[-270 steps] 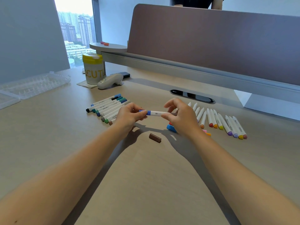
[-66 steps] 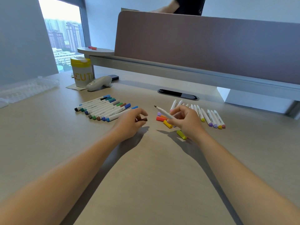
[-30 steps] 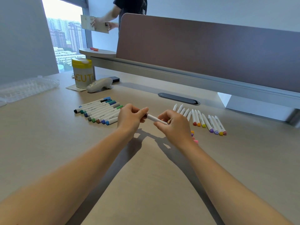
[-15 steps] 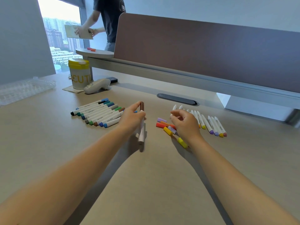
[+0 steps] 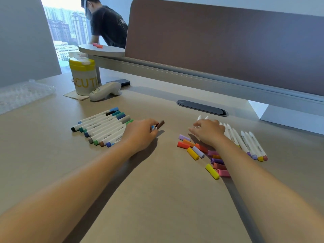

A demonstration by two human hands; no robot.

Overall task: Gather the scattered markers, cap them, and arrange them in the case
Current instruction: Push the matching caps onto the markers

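Left hand (image 5: 140,135) has lowered brown-capped marker (image 5: 158,125) beside "marker"-printed row (image 5: 103,128).

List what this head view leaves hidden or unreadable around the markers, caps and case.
- Brown-capped marker: its body is covered by the left hand.
- Uncapped markers: the right hand and forearm cover several, so no count.
- Loose caps: some lie under the right forearm.
- Clear case: cut by the left edge; compartments too faint.
- Print on the capped markers: too small to read fully.
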